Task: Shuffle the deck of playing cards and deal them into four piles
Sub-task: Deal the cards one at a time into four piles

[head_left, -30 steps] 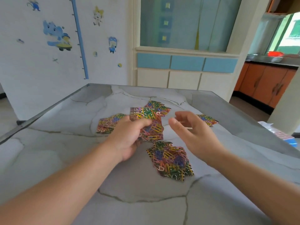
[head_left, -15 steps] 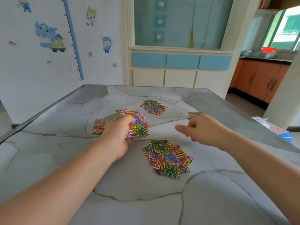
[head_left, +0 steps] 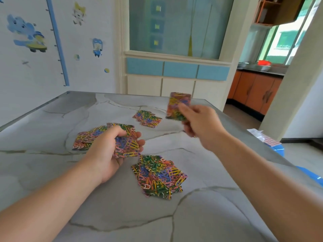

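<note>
Gripping the deck [head_left: 126, 145] in your left hand [head_left: 108, 151] at centre frame, you pinch one card [head_left: 177, 105] in your right hand [head_left: 201, 123], raised above the worktop [head_left: 52, 172] and three visible piles.

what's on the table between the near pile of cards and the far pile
In the head view, only bare grey tabletop lies between the near pile and the far pile.

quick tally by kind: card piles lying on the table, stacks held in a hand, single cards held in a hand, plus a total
Card piles visible on the table: 3 (left pile, far pile, near pile); the right hand may hide another.
Stacks held: 1, the deck in the left hand.
Single cards held: 1, the card in the right hand.
Total: 5
</note>
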Motion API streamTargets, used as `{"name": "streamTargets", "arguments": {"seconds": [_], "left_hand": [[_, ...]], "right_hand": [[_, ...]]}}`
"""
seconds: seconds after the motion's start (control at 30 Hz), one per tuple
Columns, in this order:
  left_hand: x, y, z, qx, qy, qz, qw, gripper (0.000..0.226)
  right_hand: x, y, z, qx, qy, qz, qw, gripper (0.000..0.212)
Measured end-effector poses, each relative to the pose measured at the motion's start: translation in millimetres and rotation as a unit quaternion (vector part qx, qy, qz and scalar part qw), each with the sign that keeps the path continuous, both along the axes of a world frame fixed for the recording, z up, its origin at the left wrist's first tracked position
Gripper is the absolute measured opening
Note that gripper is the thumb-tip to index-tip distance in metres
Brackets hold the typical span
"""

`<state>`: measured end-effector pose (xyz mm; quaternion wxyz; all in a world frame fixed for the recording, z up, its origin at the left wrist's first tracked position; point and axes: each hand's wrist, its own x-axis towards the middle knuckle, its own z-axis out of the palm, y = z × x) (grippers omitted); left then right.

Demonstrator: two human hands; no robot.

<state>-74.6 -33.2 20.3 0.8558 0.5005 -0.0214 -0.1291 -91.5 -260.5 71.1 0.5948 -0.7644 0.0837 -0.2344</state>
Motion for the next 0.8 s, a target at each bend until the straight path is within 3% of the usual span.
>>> {"name": "streamTargets", "arguments": {"seconds": [0.07,0.1,0.17,0.2,0.3,0.37,0.5,0.63,0.7,0.8], "left_hand": [[1,1,-1,0.019,0.003,-0.012,1.0,0.029],[0,1,-1,0.036,-0.001,-0.013,0.999,0.029],[-1,0,-1,0.056,-0.018,-0.013,0.998,0.027],[0,-1,-1,0.067,-0.029,-0.011,0.997,0.026],[-1,1,-1,0.11,-0.053,0.0,0.992,0.02],[-1,1,0,0.136,-0.06,0.015,0.989,0.015],[-5,5,4,0.149,-0.09,0.002,0.985,0.023],[5,16,5,0.099,-0.081,0.07,0.989,0.011],[14,27,6,0.047,-0.038,0.106,0.993,0.015],[20,39,6,-0.019,0.004,0.124,0.992,0.018]], "right_hand": [[8,-33,-2,-0.011,0.059,-0.051,0.997,0.043],[9,-48,-9,-0.098,0.143,-0.066,0.983,0.049],[6,-72,-27,-0.296,0.294,-0.073,0.906,0.05],[7,-77,-32,-0.346,0.307,-0.075,0.884,0.048],[9,-67,-29,-0.287,0.186,-0.102,0.934,0.045],[5,-37,-19,-0.245,0.14,-0.032,0.959,0.054],[-14,45,-22,-0.222,0.14,0.196,0.945,0.055],[-6,90,-22,-0.267,0.032,0.152,0.951,0.041],[11,96,-2,-0.188,-0.02,0.137,0.972,0.036],[55,88,30,0.015,-0.049,0.121,0.991,0.032]]}}
